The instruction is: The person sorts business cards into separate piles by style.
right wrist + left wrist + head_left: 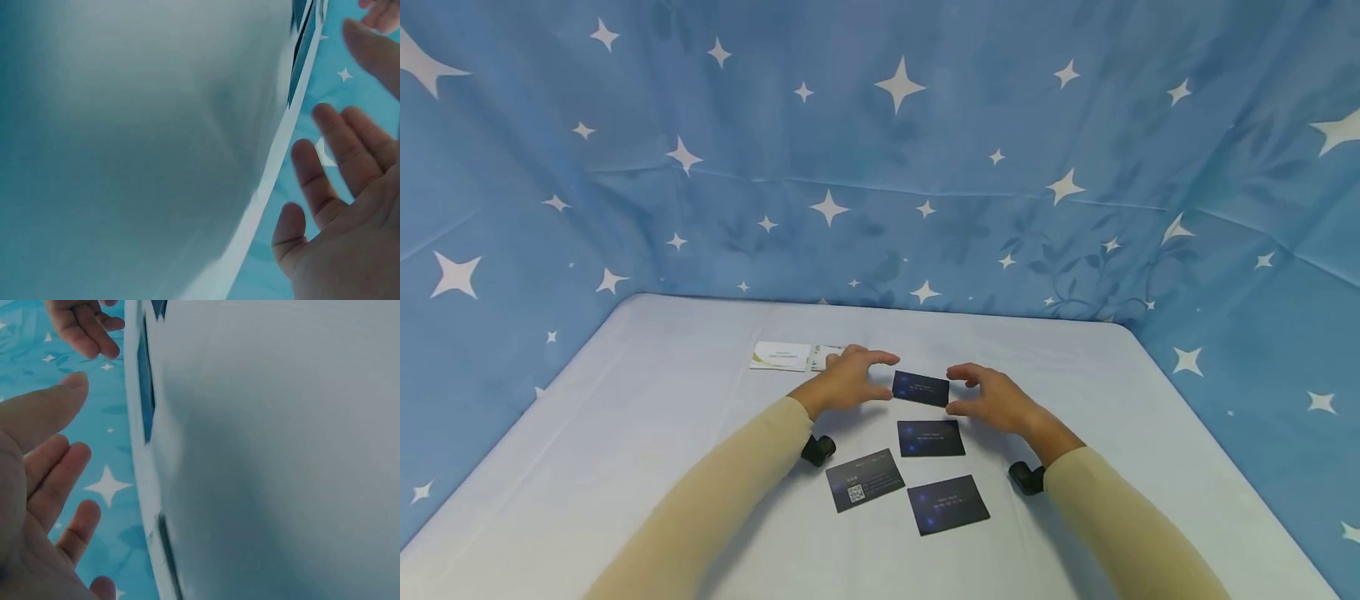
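A dark blue card lies on the white table between the two hands, farthest back of several dark cards. My left hand is at its left end, fingers and thumb spread apart with nothing between them. At the card's right end my right hand has its thumb and fingers parted, holding nothing. Nearer to me lie a second dark blue card, a third and a black card with a QR code. Both wrist views show relaxed fingers, the left hand and the right hand above the table.
Behind the left hand lie a white card stack and a patterned card, the latter partly hidden by that hand. A blue star-printed curtain hangs along the back and sides of the white table.
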Motion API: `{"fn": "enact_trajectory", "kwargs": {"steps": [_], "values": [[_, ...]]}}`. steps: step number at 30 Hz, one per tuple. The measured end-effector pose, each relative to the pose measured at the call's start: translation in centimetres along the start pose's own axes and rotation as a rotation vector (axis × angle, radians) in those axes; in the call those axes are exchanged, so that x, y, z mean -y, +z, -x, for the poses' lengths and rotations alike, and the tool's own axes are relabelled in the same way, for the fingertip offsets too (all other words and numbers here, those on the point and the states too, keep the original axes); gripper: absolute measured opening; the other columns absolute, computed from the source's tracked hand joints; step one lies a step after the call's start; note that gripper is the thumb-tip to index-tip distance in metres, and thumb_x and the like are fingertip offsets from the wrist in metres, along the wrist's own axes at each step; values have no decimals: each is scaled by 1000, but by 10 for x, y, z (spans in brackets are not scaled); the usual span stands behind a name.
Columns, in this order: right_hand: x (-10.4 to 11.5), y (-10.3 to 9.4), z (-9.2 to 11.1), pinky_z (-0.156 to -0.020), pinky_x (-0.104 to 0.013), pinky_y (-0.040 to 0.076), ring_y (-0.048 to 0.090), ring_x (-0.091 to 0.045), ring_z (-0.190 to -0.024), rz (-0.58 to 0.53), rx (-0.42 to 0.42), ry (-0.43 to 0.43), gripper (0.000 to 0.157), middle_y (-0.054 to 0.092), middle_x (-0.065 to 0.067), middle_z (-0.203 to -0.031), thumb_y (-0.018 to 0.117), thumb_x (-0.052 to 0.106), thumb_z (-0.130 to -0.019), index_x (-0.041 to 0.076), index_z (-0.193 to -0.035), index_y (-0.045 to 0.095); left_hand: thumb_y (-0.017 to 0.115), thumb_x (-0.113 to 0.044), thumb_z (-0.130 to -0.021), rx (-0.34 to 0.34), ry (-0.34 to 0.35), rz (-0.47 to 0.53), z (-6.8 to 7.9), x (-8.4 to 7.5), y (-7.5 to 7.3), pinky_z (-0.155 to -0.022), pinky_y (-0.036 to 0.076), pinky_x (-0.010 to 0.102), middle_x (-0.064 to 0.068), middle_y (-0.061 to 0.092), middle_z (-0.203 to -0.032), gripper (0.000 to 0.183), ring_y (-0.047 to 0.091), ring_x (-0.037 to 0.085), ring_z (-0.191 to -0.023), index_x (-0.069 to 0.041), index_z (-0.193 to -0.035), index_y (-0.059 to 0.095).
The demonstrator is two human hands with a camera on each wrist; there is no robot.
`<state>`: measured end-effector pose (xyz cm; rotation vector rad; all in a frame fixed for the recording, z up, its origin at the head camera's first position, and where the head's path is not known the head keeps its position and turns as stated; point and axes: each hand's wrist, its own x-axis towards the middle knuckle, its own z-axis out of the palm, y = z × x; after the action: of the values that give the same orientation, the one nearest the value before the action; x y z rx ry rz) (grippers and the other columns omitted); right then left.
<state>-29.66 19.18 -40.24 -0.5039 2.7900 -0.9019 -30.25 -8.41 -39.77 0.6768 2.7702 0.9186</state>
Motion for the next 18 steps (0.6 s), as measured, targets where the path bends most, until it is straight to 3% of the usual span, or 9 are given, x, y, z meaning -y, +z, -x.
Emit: {"fn": "enact_trajectory", "kwargs": {"steps": [11, 18], "values": [[0, 5, -9, -104, -53, 38, 52, -37, -124, 89, 26, 43, 68, 56, -18, -139, 82, 28, -85, 1, -140, 54, 79, -30, -88, 42, -118, -157, -23, -6, 14, -90, 25, 47, -1, 61, -131, 60, 38, 26, -130, -22, -144, 56], [0, 5, -13, -105, -57, 32, 54, -35, -122, 180, 23, 44, 60, 60, -12, -135, 80, 28, -87, 6, -137, 58, 76, -31, -90, 76, -131, -203, -28, -3, 15, -91, 25, 48, -2, 61, -133, 55, 38, 25, -130, -24, -142, 58]]}}
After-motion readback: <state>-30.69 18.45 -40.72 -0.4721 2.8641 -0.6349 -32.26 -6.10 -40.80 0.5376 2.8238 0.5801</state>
